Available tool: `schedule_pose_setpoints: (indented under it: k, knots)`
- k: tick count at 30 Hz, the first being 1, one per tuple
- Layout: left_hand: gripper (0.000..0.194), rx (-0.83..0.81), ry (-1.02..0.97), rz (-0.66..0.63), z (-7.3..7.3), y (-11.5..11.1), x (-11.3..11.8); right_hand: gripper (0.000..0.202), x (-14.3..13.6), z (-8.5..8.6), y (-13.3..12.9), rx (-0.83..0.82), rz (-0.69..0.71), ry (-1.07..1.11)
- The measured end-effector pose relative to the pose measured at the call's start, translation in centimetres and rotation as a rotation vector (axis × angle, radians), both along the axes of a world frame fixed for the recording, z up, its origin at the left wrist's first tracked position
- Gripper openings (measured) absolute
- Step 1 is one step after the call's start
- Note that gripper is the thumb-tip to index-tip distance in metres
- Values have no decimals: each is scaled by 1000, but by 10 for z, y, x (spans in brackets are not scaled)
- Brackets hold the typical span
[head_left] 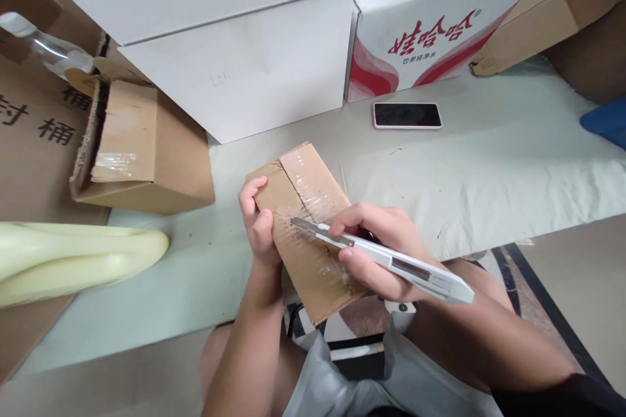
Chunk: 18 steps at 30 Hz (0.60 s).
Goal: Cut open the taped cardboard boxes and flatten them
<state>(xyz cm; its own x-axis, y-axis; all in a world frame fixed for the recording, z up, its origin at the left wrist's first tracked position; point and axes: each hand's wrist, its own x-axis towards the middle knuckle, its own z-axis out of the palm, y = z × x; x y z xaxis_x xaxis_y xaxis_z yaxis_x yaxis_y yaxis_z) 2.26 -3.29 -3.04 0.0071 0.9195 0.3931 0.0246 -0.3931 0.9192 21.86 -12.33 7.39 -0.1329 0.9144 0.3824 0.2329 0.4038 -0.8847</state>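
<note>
A small brown cardboard box point(303, 273), with clear tape along its seam, is tilted over the front edge of the cloth-covered surface. My left hand point(259, 225) grips its left side, thumb and fingers closed on the edge. A white utility knife point(391, 259) lies in my right hand point(384, 244), the fingers pinched round its handle. Its extended blade points left, with the tip at the middle of the box's taped top. Part of the box's right side is hidden behind my right hand.
Large white boxes point(254, 71) stand behind, beside a red-and-white printed carton point(425, 32). A phone point(407, 115) lies before that carton. At the left are an open brown box point(180, 156), a plastic bottle point(53, 52) and a pale yellow object point(83, 260).
</note>
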Motion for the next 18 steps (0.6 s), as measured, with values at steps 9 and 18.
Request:
schedule_pose_setpoints:
  k: [9,18]
  knots:
    - [50,-56,-13,-3,0,-14,-2,12,3,7,-5,-73,-48,-58]
    - [44,-79,-8,-20,13,-22,1,15,2,17,-3,-241,-91,-168]
